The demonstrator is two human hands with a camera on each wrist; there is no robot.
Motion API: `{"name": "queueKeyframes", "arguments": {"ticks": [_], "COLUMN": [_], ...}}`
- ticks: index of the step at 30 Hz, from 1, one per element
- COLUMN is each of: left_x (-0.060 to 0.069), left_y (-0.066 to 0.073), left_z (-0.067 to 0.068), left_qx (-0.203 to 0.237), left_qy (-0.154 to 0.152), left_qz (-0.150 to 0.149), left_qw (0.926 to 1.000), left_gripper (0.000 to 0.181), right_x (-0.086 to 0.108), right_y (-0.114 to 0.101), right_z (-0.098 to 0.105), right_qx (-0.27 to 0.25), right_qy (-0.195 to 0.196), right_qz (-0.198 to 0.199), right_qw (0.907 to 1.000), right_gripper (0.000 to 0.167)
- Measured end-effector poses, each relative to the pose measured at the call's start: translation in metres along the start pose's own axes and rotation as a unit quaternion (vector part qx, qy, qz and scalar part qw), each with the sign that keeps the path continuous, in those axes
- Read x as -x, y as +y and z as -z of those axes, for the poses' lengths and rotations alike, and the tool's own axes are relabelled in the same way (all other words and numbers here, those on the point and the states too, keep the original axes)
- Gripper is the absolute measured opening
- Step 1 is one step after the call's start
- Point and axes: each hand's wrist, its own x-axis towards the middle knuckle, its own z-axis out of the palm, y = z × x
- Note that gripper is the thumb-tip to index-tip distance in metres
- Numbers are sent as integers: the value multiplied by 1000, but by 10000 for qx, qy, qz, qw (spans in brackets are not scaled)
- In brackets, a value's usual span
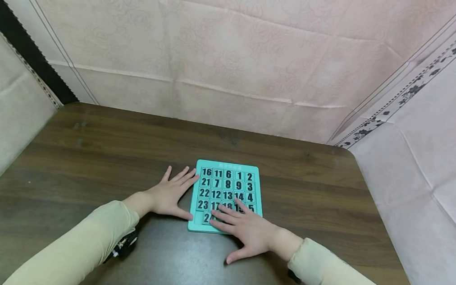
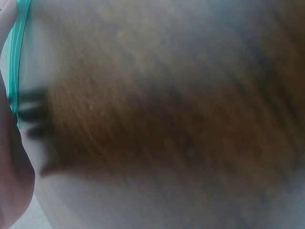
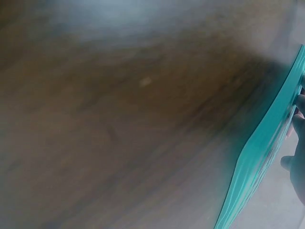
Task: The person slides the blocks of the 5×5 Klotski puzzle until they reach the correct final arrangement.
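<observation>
A turquoise sliding number puzzle (image 1: 227,184) with black-numbered tiles lies flat on the table in the head view. At its left edge my left hand (image 1: 166,197) rests with fingers spread, the thumb and fingertips at the frame. My right hand (image 1: 250,231) reaches in from the lower right, its straight fingers lying over the lower tiles and covering some numbers. The right thumb points away, below the puzzle. In the left wrist view, part of the left hand (image 2: 14,181) shows beside the puzzle's rim (image 2: 15,57). Fingers of the right hand (image 3: 298,157) touch the puzzle (image 3: 257,152) in the right wrist view.
The brown wooden table (image 1: 130,143) spreads around the puzzle. Pale patterned cloth (image 1: 235,61) hangs behind its far edge, with more cloth (image 1: 433,169) on the right side and cloth (image 1: 3,109) on the left.
</observation>
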Motion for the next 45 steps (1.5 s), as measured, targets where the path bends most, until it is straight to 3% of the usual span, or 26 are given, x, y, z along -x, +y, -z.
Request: {"name": "queueKeyframes", "arguments": {"ticks": [13, 23, 33, 45], "left_x": [0, 1, 1, 0], "left_y": [0, -1, 1, 1], "left_z": [-1, 0, 0, 0], "left_qx": [-24, -27, 41, 78], "left_qy": [33, 8, -49, -60], "left_qz": [13, 60, 55, 59], "left_qw": [10000, 10000, 10000, 9999], "left_gripper": [111, 111, 110, 111], "right_x": [15, 2, -23, -26], "right_y": [5, 8, 13, 12], "right_z": [-6, 3, 10, 8], "right_qx": [-1, 104, 137, 144], "right_qy": [43, 384, -26, -261], "right_qz": [-100, 14, -306, -423], "right_qw": [9999, 9992, 9994, 9987], "right_gripper": [88, 88, 88, 90]}}
